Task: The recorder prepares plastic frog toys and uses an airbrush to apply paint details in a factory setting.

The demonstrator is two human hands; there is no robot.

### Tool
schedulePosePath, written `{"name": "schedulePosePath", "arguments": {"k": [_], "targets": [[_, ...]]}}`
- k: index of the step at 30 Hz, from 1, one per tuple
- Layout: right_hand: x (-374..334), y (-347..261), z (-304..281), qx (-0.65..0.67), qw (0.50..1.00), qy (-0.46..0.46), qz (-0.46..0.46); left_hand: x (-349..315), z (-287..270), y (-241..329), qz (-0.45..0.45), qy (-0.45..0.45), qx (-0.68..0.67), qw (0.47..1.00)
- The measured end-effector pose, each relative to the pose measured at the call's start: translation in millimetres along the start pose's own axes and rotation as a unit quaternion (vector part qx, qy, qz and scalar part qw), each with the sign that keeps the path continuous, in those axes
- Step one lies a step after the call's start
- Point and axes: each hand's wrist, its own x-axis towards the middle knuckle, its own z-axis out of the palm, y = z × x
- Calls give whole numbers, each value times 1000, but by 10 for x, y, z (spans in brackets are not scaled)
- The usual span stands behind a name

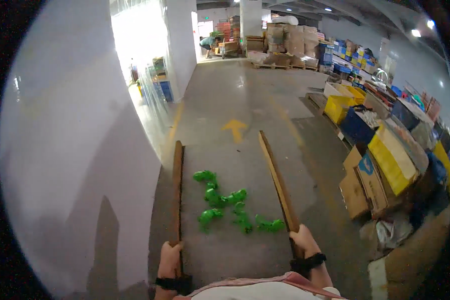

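One garment, two hands gripping one wooden bar each, about six green pieces

Warehouse: pallet loads, plastic bins, floor arrow

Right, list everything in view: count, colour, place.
Long narrow wooden bars: two, brown, lower middle, pointing forward.
Shiny irregular green pieces: about six, blurred, green, between the bars.
Painted floor arrow: one, yellow, beyond the bars.
Painted floor lines: two, yellow, flanking the arrow.
Plain wall: one, white, left.
Hanging clear plastic curtain: one, transparent, left of centre.
Rectangular bins: several, white, yellow and blue, right.
Cardboard box: at least one, brown, lower right.
Bulky wrapped stacks: several, brown, far end.
Bent person: one, teal top, far end.
Bright ceiling lights: several, white, top.
Smaller clutter: uncountable, mixed colours, right.
Broad wristbands: two, black, bottom.
Left hand: one, bare, gripping the left bar.
Right hand: one, bare, gripping the right bar.
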Motion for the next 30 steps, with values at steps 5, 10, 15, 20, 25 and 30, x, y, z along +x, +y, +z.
{"name": "schedulePosePath", "arguments": {"k": [5, 10, 15, 20, 25, 30], "targets": [[1156, -764, 105, -3, 1000, 5, 21, 982, 235, 575, 4, 59, 12, 998], [2306, -1404, 227, -35, 998, 51, -12, 2379, 425, 1411, 68, 20, -19, 997], [3321, -1853, 249, -43, 994, 86, 56, 3578, 567, 2236, 68, -29, 50, 996], [4496, -2238, 313, -3, 992, 115, 44, 4716, 964, 2723, 54, -53, 58, 995], [5976, -3050, 236, -28, 994, 98, -35, 5777, 1272, 3420, 56, -29, 5, 998], [7289, -4094, 205, -101, 994, 23, -39, 6643, 1303, 3849, 0, 51, -45, 998]]}}
